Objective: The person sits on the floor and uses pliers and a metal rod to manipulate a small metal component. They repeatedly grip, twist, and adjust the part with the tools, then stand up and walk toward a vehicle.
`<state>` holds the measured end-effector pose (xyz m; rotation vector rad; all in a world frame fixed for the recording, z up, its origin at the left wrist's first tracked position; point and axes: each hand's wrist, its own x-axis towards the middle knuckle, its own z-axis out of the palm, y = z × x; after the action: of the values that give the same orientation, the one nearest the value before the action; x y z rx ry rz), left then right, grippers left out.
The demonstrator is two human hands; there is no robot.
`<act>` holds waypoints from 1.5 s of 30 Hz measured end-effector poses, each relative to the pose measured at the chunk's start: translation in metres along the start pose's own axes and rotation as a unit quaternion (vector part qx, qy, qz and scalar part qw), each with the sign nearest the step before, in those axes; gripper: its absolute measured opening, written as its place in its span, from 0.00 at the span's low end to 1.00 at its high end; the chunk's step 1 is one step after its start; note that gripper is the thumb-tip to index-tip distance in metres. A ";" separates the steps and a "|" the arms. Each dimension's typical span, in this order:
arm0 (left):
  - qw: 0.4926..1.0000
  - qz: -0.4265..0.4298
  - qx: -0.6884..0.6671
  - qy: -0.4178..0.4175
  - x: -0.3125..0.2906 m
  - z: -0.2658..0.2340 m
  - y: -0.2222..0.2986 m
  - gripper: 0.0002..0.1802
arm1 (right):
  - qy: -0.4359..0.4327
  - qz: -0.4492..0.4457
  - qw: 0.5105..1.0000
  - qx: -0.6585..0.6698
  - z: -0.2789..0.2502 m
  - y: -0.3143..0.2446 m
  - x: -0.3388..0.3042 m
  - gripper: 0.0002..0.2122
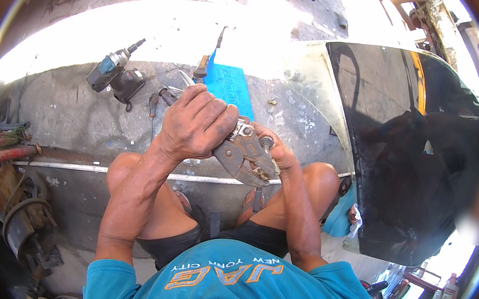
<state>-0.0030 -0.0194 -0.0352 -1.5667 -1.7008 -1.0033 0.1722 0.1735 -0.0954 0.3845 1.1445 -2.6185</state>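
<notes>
My left hand (199, 124) is closed in a fist around the handles of worn metal locking pliers (238, 156). The pliers slant down to the right, in front of my knees. My right hand (280, 156) pinches a small metal part with a round end (265, 142), close beside the plier jaws. Whether the jaws grip this part I cannot tell, as fingers hide some of it. Below the jaws a dark thin rod (257, 199) shows between my feet; what it joins is unclear.
A cordless impact driver (108, 71), a screwdriver (152, 106) and a blue sheet (227, 88) lie ahead on the floor. A large dark glass panel (404, 158) stands at right, with another person's hand (353, 215) at its edge. Red pipes (5, 157) lie left.
</notes>
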 end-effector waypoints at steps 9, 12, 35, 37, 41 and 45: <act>0.997 -0.043 -0.060 -0.018 -0.002 0.001 -0.004 0.15 | 0.052 -0.019 0.998 -0.016 0.009 -0.003 -0.008 0.20; 0.987 -0.122 -0.101 -0.019 0.002 0.003 -0.004 0.16 | 0.079 -0.096 0.992 0.007 0.030 -0.017 -0.018 0.15; 0.877 -0.402 -0.248 -0.093 0.013 0.030 0.010 0.07 | 0.108 -0.171 0.966 0.159 0.068 -0.032 -0.060 0.10; 0.900 -0.353 -0.240 -0.087 0.015 0.029 0.006 0.07 | 0.101 -0.168 0.968 0.155 0.068 -0.035 -0.062 0.09; 0.915 -0.327 -0.219 -0.092 0.020 0.026 0.005 0.05 | 0.075 -0.145 0.971 0.174 0.060 -0.036 -0.065 0.10; 0.928 -0.301 -0.202 -0.087 0.019 0.026 0.001 0.05 | 0.023 -0.090 0.954 0.284 0.056 -0.034 -0.065 0.13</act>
<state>-0.0023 0.0125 -0.0331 -1.4219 -2.2844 -1.6463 0.2135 0.1625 -0.0134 0.4653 0.4254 -3.0867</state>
